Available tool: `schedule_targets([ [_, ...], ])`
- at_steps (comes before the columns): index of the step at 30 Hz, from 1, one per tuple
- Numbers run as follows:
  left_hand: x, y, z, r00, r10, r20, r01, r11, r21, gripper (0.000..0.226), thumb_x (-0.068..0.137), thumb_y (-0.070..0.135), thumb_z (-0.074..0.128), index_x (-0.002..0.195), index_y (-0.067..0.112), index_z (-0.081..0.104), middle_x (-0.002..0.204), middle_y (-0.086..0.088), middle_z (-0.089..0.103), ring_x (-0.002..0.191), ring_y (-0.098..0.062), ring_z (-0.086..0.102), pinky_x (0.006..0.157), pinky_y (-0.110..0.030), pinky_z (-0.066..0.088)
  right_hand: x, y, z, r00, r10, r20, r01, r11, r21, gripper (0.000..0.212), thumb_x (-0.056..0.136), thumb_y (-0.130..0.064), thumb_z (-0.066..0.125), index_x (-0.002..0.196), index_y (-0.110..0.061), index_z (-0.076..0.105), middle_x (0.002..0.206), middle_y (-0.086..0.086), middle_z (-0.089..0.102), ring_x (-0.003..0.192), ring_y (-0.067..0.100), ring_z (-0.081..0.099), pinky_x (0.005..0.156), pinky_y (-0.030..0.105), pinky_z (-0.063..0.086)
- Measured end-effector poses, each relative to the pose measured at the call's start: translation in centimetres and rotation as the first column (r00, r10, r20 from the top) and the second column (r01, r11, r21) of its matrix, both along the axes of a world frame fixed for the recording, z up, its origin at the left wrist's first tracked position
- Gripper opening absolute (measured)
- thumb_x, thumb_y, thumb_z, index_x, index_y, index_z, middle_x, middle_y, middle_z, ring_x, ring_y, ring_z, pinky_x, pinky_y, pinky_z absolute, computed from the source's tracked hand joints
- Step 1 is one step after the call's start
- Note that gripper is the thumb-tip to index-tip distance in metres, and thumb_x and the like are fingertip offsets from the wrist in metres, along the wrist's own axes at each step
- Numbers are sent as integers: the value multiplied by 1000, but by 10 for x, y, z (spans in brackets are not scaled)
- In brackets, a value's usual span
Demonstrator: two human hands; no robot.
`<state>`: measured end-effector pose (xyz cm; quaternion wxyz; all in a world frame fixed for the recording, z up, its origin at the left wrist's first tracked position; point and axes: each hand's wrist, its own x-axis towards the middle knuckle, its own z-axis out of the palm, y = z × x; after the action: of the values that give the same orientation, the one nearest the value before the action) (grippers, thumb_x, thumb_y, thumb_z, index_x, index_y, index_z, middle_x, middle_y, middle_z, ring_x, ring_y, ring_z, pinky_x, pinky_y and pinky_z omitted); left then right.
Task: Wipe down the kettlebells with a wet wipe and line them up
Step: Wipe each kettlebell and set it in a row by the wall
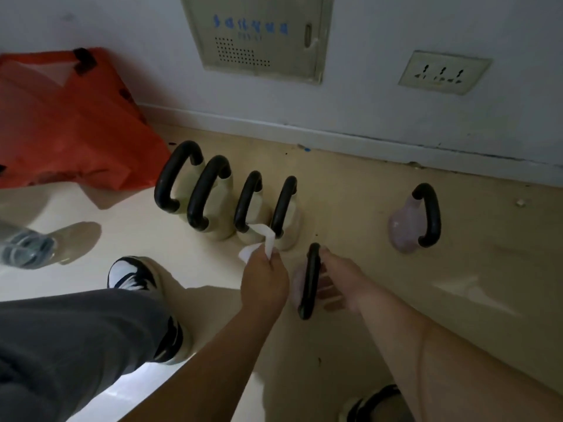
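Several cream kettlebells [213, 202] with black handles stand side by side in a row on the floor near the wall. My left hand [264, 278] pinches a white wet wipe [262, 242] just in front of the row's right end. My right hand [335, 284] has its fingers through the black handle of a pale pink kettlebell [309, 281] beside the row. A second pink kettlebell [416, 220] stands apart on the floor to the right.
An orange bag [67, 123] lies against the wall at the left. A clear plastic bottle [27, 245] lies on the floor at the far left. My leg and shoe [131, 275] are at lower left. A wall socket [443, 73] and panel [259, 32] are on the wall.
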<state>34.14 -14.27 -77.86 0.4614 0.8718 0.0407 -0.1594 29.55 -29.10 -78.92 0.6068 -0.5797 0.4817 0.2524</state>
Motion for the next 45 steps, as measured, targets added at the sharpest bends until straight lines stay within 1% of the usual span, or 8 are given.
schedule_targets([
  [5,-40,-33,-39,879,-395,-269,336,911,-239,51,104,51,29,155,41,29,147,12,49,132,-9,49,111,-37,43,2,-9,-16,992,-27,121,30,999,-23,39,97,-64,51,120,-36,67,118,-1,69,107,27,66,87,51,59],
  [9,-37,-33,-38,856,-204,-476,53,949,-311,64,96,69,25,149,38,42,144,4,56,130,-18,55,109,-41,46,8,-17,-21,989,120,85,-121,993,8,52,90,-74,51,138,-54,53,134,-13,57,119,29,61,80,56,61],
  [15,38,-83,-23,497,3,-868,-412,881,-233,66,105,51,30,135,-3,54,130,-24,62,122,-39,59,105,-48,47,31,-33,-18,944,329,5,-328,943,-58,33,95,-70,45,124,-60,57,122,-13,66,106,22,66,88,55,59],
  [29,-41,-43,-25,831,114,-545,-298,917,-263,53,107,51,22,135,27,59,119,-1,69,102,-12,65,85,-30,52,49,-6,-32,889,409,207,-373,908,-192,45,103,-48,48,146,-35,51,153,-3,49,137,19,47,111,29,37],
  [33,-19,-50,-15,754,3,-657,-280,906,-317,52,109,49,25,132,17,59,108,-7,71,106,-27,68,93,-45,56,51,-4,-30,876,395,276,-363,918,-163,43,109,-32,36,151,-36,45,156,-5,42,141,15,40,103,19,30],
  [37,25,-54,-3,590,-83,-803,-420,818,-393,41,109,33,35,127,6,60,113,-13,66,106,-31,64,95,-43,51,46,-3,-29,942,171,288,-188,982,30,25,110,-26,39,120,-31,61,125,9,61,99,16,58,75,20,49],
  [41,6,-40,-19,750,-138,-647,0,978,-209,57,106,52,28,117,10,65,106,-13,73,97,-28,70,87,-37,56,35,-8,-30,953,171,251,-167,985,-36,18,109,-26,40,119,-24,56,109,4,56,84,14,52,65,25,38],
  [45,-46,-14,-24,860,-424,-283,457,888,57,50,106,49,28,137,18,50,122,-7,66,112,-26,64,96,-41,52,11,-17,-37,928,292,230,-236,941,-241,12,110,-32,33,106,-27,42,106,8,48,81,15,45,69,31,38],
])
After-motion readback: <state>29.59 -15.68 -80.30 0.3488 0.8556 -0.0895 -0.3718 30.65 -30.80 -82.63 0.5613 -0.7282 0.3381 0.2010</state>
